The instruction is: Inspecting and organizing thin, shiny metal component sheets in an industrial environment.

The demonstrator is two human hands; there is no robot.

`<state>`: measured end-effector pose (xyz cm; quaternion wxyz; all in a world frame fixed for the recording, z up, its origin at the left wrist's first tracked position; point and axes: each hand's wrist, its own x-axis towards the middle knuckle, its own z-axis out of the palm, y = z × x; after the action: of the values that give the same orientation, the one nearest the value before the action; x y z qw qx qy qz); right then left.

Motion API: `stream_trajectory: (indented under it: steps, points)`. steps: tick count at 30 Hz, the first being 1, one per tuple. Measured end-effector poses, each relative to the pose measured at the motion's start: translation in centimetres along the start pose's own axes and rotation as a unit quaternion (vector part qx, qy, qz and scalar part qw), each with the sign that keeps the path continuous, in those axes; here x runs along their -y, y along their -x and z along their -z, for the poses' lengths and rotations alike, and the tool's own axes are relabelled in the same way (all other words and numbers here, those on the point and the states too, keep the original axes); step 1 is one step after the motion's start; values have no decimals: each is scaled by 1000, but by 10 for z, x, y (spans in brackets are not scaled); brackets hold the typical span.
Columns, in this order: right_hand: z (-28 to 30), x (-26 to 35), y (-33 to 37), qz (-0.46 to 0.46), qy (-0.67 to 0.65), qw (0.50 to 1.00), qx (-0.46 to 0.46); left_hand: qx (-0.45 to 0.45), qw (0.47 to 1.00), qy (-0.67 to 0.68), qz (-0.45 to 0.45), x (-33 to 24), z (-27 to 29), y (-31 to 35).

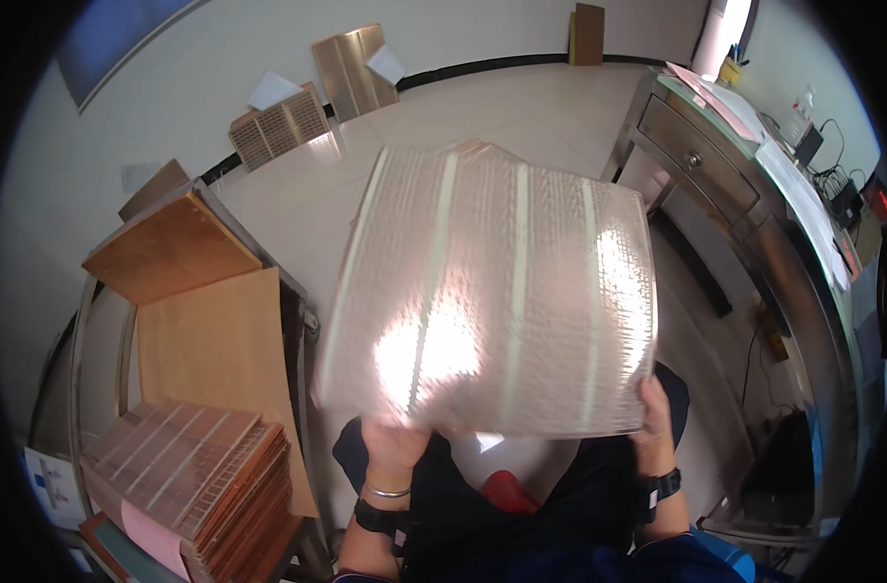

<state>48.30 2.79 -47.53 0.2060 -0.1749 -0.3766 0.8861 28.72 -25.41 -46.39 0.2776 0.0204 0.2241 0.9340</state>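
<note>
Copper-toned panel (pixel 502 311), a broad ribbed sheet with pale stripes, fills the middle of the frame, tipped up above the person's dark-trousered legs (pixel 599 476). From where I stand, the right hand (pixel 654 416) is pinching its edge by the lower right corner, thumb showing along the side. The left hand (pixel 395 445) grips the bottom edge left of centre, its fingertips hidden behind the sheet; how hard they press, I cannot tell. A brownish corner pokes out above the upper edge, and whether that is a second sheet, I cannot tell either.

To handle it well, I'd let both hands share the weight evenly, since the far edge has no visible support and the sheet could sag or swing. Pressing on the edges rather than the ribbed face seems kinder to the surface. Two patches of glare wash out the stripes at lower left and right; a slight tilt should clear them for a proper look. Any turn wants slow wrists, with the corners well away from the desk (pixel 701 160) at upper right and the stack of panels (pixel 237 496) at lower left.
</note>
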Motion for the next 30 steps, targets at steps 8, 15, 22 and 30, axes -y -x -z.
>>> stream_trajectory:
  steps: [8, 15, 22, 30]
  points:
    - [-72, -93, 5, -173, -87, 976, 97, 58, 995, -79, 4, 10, -8, -3]
    - [-47, -34, -26, -36, -96, 994, 27, 34, 993, -115, 0, -4, -6, 0]
    - [-36, -16, -25, 9, -78, 997, 12, 12, 995, -96, 5, -4, -15, -4]
    - [-70, -47, -29, -12, -152, 988, -4, 54, 989, -140, -4, 3, -7, -3]
